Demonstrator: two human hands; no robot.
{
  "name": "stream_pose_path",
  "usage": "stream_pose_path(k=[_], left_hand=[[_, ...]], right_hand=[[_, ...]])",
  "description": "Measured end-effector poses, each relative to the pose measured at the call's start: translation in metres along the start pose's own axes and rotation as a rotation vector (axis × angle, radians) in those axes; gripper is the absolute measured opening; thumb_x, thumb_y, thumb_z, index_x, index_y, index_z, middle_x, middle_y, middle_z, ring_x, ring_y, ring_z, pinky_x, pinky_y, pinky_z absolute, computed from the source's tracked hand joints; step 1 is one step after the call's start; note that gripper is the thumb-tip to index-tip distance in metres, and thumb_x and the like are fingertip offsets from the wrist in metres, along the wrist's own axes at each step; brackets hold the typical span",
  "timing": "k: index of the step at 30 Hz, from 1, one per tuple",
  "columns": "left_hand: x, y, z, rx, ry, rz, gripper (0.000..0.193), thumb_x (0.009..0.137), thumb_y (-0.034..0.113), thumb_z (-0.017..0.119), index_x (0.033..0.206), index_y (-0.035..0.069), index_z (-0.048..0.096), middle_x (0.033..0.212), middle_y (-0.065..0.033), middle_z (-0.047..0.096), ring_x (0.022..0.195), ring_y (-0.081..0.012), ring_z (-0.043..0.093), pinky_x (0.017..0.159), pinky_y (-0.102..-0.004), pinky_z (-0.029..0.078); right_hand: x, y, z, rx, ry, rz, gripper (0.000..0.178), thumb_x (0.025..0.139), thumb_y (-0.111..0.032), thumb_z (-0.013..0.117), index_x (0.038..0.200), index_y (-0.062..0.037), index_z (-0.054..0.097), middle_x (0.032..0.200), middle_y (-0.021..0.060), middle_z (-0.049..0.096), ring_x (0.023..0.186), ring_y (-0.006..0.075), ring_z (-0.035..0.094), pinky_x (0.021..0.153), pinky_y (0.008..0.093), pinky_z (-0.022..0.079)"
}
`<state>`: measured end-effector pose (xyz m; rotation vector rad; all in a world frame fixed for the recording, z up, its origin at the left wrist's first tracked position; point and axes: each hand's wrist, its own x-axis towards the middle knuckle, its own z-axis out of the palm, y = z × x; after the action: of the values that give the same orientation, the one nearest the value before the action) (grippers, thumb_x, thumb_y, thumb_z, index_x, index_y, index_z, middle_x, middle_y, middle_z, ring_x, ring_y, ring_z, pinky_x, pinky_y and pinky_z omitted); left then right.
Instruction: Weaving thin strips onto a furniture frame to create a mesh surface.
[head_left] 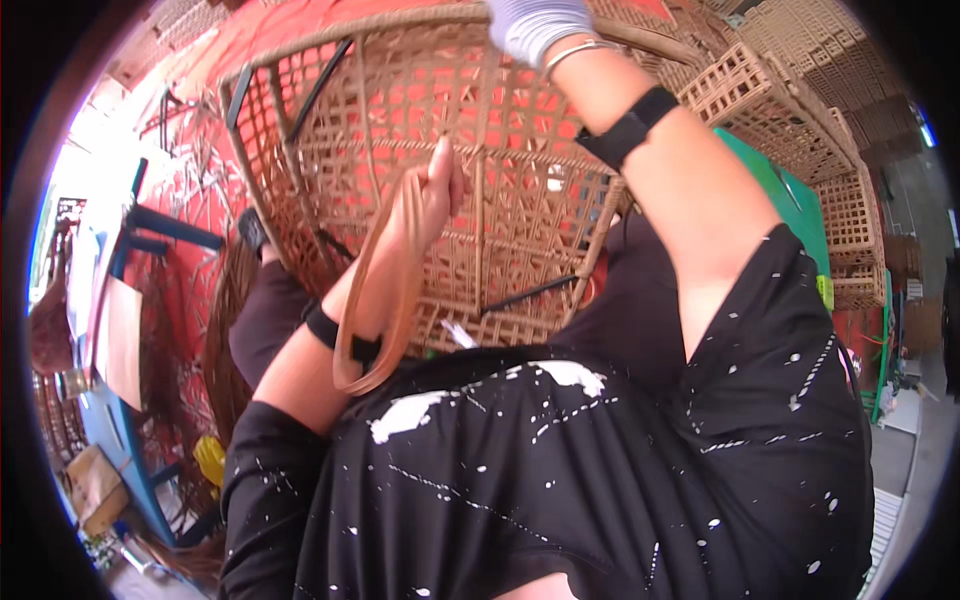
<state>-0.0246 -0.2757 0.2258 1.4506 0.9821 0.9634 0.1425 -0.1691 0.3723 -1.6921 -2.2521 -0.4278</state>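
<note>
Red flooring [200,270] strewn with pale cane scraps spreads to the left of a large brown open-weave wicker basket [481,210]; a blue frame [108,410] stands farther left of it, and to its right are a green panel [785,190] and stacked woven baskets [735,85]. The large basket sits tilted between the person's dark-trousered legs [275,315], seemingly so that they steady it and spare the hands. In front of its weave, the bare left hand [445,190] has its thumb raised and its fingers apparently clenched on a long loop of tan, flexible strip [400,300], which hangs over the forearm, probably to keep the slack clear of the lattice. The right hand in a white-and-lavender knit glove [535,25] is at the basket's far rim, perhaps gloved against rough cane; its fingers are cut off, so I cannot tell whether they grasp anything.
</note>
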Motion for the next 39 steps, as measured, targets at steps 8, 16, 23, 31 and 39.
stream_pose_path(k=[8, 16, 23, 31, 39], left_hand=[[-0.008, -0.020, 0.045, -0.064, -0.167, -0.265, 0.061, 0.099, 0.043, 0.035, 0.057, 0.004, 0.051, 0.050, -0.0015, 0.043, 0.051, -0.0130, 0.046, 0.053, -0.0311, 0.040], [-0.015, -0.051, 0.061, -0.314, -0.194, -0.205, 0.063, 0.099, 0.045, 0.038, 0.066, -0.003, 0.060, 0.053, -0.0083, 0.051, 0.059, -0.0158, 0.053, 0.060, -0.0356, 0.045], [-0.030, -0.033, 0.049, -0.083, -0.222, -0.170, 0.061, 0.099, 0.047, 0.036, 0.071, -0.003, 0.059, 0.056, -0.0162, 0.052, 0.058, -0.0220, 0.051, 0.064, -0.0394, 0.045], [-0.027, -0.040, 0.042, -0.150, -0.202, -0.043, 0.059, 0.100, 0.044, 0.033, 0.078, -0.001, 0.064, 0.066, -0.0244, 0.057, 0.063, -0.0370, 0.055, 0.066, -0.0413, 0.046], [-0.001, -0.034, 0.014, -0.200, -0.100, -0.077, 0.063, 0.099, 0.045, 0.032, 0.067, -0.003, 0.058, 0.059, -0.0247, 0.054, 0.060, -0.0446, 0.055, 0.060, -0.0469, 0.047]], right_hand=[[-0.038, 0.035, -0.005, -0.286, -0.543, 0.036, 0.043, 0.076, -0.049, 0.057, 0.087, -0.0092, 0.068, 0.090, 0.0153, 0.066, 0.086, 0.0337, 0.064, 0.077, 0.0442, 0.050], [-0.023, 0.021, 0.003, -0.279, -0.295, -0.031, 0.058, 0.074, -0.058, 0.063, 0.101, -0.0070, 0.059, 0.103, 0.0143, 0.060, 0.096, 0.0309, 0.061, 0.079, 0.0413, 0.048], [0.050, -0.050, 0.051, -0.136, -0.309, -0.153, 0.044, 0.076, -0.045, 0.066, 0.100, -0.0100, 0.057, 0.101, 0.0153, 0.059, 0.094, 0.0330, 0.060, 0.080, 0.0442, 0.048], [0.105, -0.111, 0.085, -0.315, -0.364, -0.170, 0.032, 0.081, -0.028, 0.063, 0.107, -0.0110, 0.054, 0.097, 0.0165, 0.065, 0.093, 0.0351, 0.062, 0.080, 0.0461, 0.049], [0.142, -0.121, 0.065, -0.340, -0.199, -0.209, 0.029, 0.079, -0.026, 0.064, 0.103, -0.0127, 0.057, 0.103, 0.0136, 0.064, 0.096, 0.0340, 0.062, 0.080, 0.0456, 0.049]])
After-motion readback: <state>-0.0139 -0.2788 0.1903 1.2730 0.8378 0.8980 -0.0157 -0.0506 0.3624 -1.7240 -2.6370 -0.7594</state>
